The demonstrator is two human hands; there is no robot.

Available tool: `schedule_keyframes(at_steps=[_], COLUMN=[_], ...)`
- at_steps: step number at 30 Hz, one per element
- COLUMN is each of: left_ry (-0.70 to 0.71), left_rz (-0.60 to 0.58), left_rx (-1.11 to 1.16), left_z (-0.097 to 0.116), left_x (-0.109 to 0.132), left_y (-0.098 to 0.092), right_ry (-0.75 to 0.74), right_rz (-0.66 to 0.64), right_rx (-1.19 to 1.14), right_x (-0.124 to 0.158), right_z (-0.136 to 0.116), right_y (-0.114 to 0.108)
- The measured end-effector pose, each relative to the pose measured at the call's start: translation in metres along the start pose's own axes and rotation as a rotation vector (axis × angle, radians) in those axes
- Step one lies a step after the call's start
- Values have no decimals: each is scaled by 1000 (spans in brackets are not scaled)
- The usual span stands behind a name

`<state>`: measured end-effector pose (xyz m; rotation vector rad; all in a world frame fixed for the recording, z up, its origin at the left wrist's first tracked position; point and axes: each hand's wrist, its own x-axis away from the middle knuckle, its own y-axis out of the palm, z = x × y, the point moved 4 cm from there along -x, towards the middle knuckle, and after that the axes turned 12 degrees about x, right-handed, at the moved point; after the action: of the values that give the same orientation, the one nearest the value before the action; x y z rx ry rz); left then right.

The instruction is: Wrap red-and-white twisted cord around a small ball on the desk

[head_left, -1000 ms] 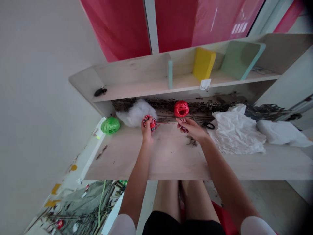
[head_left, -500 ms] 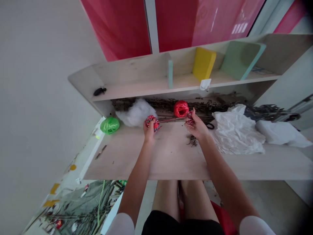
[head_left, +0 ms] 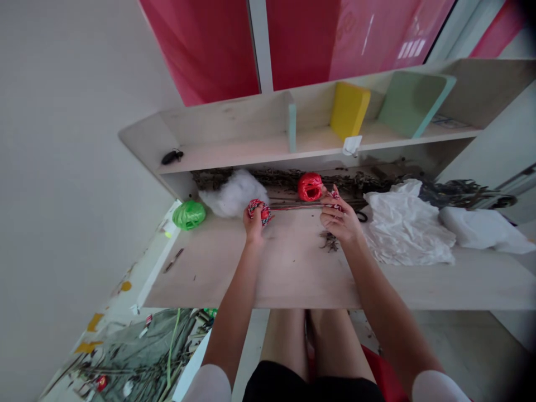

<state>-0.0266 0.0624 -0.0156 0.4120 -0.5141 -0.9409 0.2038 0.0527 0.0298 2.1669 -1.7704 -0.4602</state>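
My left hand (head_left: pixel 254 225) is closed round a small red and white ball of string (head_left: pixel 258 209) above the pale wooden desk (head_left: pixel 293 273). From it a taut red string (head_left: pixel 293 207) runs right to my right hand (head_left: pixel 340 219), which pinches the string's end with red and white loops wound over its fingers. A bigger red string ball (head_left: pixel 310 186) rests on the desk just behind the string, close to my right fingertips.
A green string ball (head_left: pixel 188 215) and a white fluffy wad (head_left: pixel 233 194) lie at the left. Dry twigs (head_left: pixel 377 181) line the back under the shelf (head_left: pixel 293 146). Crumpled white paper (head_left: pixel 404 225), black scissors (head_left: pixel 360 215) and a small twig scrap (head_left: pixel 330 241) lie to the right.
My right hand has moved right and back, away from the left, drawing the string out longer. My left hand has stayed put with the small ball.
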Motion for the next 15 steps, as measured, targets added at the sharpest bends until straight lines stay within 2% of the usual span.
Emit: schedule_keyframes(at_steps=[5, 11, 15], left_ry=[20, 94, 98], left_rz=[2, -8, -8], left_rx=[41, 54, 54], left_z=[6, 16, 17], left_x=[-2, 5, 5], left_y=[-3, 1, 2], right_ry=[26, -107, -122], right_rz=[-5, 301, 341], right_rx=[103, 554, 684], right_x=[-3, -14, -19], right_z=[7, 27, 34], right_y=[4, -7, -18])
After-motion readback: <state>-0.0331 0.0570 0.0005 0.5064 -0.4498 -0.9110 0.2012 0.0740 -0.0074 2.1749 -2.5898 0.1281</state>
